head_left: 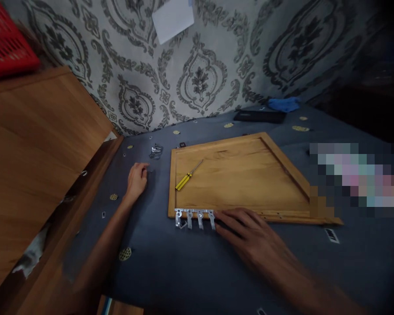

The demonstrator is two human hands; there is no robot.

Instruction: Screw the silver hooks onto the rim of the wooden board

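A wooden door panel [230, 175] with a raised frame lies flat on the bed. Along its near edge sit several metal hinges [200, 216] in a row, arms hanging over the side. My right hand [249, 229] rests at that edge with fingers stretched out, the fingertips against the rightmost hinge. To the left of the panel my left hand [138, 179] lies low over the sheet, its fingers curled together; whatever may be in them is too small to name. Just beyond it is a small pile of metal hardware [156, 151]. A yellow-handled screwdriver [184, 180] lies on the panel.
A wooden cabinet [36, 162] stands close on the left, with a red plastic basket [9, 43] on top. Against the patterned wall side lie a black flat case [259, 116] and a blue cloth [284, 104]. A blurred-out patch covers the right side.
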